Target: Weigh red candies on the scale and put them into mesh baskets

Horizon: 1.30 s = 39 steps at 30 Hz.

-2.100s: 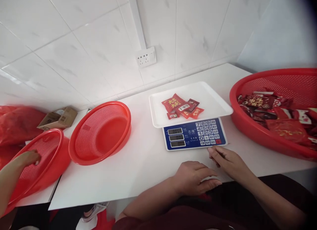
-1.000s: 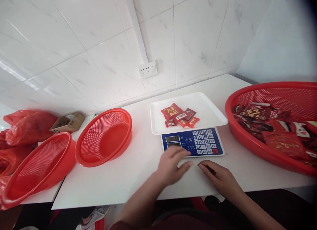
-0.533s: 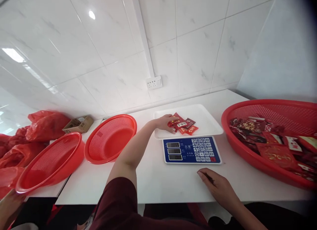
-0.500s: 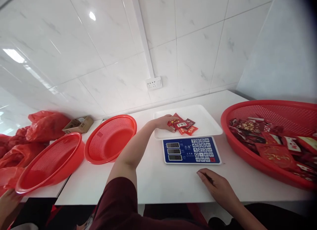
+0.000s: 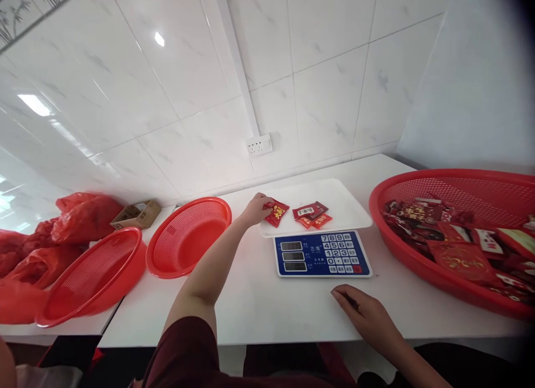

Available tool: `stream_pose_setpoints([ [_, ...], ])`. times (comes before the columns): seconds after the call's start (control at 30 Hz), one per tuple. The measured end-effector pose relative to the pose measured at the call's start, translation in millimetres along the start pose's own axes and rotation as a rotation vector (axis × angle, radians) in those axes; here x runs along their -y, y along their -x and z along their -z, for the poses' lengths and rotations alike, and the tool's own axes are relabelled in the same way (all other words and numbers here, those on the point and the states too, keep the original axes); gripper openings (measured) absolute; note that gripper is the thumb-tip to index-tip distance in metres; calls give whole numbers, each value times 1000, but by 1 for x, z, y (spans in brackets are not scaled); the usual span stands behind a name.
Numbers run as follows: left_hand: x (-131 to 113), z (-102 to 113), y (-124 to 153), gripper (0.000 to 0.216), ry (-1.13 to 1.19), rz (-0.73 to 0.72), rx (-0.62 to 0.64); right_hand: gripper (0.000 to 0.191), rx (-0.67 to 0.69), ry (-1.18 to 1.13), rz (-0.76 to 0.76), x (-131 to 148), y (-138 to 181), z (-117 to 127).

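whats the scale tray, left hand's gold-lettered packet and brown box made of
Scale tray: probably plastic, smooth white, raised rim. Gold-lettered packet: likely plastic or foil film, faintly glossy, edges pressed flat. Brown box: seemingly matt cardboard, thin printed walls.

in front of you stands the scale, its tray at the back with packets on it. your left hand, with the held packet, is at the tray's left edge; your right hand, before the scale. right: the full basket. left: the near basket, then the far basket, the box behind, bags left of that.
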<state>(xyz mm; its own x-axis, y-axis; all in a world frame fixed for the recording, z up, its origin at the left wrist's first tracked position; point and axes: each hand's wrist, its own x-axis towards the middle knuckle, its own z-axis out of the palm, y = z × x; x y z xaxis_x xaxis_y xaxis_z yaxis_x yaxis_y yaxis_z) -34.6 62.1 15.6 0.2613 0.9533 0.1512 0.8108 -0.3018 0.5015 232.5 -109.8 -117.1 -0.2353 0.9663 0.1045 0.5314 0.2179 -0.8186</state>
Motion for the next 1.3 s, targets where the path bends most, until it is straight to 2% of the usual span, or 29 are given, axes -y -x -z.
stream_pose_setpoints([
  [0.2,5,-4,4,14,140,106,-163,34,0,3,3,3,1,2],
  [0.3,7,6,3,13,186,150,-254,35,-7,-7,2,4,1,3],
  [0.4,20,35,13,17,171,208,-341,36,1,-8,-2,3,1,2],
  [0.53,46,85,49,22,40,349,-426,35,10,2,-8,2,0,2],
  [0.63,56,99,72,33,-79,414,-411,33,25,-1,-2,4,0,3],
  [0.7,50,89,75,40,-125,384,-365,33,32,-7,4,4,0,3],
  [0.77,33,66,66,40,-136,293,-288,33,37,-11,4,4,0,3],
  [0.9,-21,1,29,47,-103,30,-90,34,30,-17,-6,3,0,2],
  [0.97,-45,-28,9,55,-88,-145,71,35,18,-25,-10,3,0,2],
  [1.07,-70,-59,-14,65,-114,-282,231,34,-5,-20,-6,4,1,2],
  [1.17,-79,-74,-29,62,-225,-332,228,33,-11,-2,-5,5,2,2],
  [1.3,-79,-78,-36,43,-270,-312,148,33,3,0,-17,5,3,3],
])
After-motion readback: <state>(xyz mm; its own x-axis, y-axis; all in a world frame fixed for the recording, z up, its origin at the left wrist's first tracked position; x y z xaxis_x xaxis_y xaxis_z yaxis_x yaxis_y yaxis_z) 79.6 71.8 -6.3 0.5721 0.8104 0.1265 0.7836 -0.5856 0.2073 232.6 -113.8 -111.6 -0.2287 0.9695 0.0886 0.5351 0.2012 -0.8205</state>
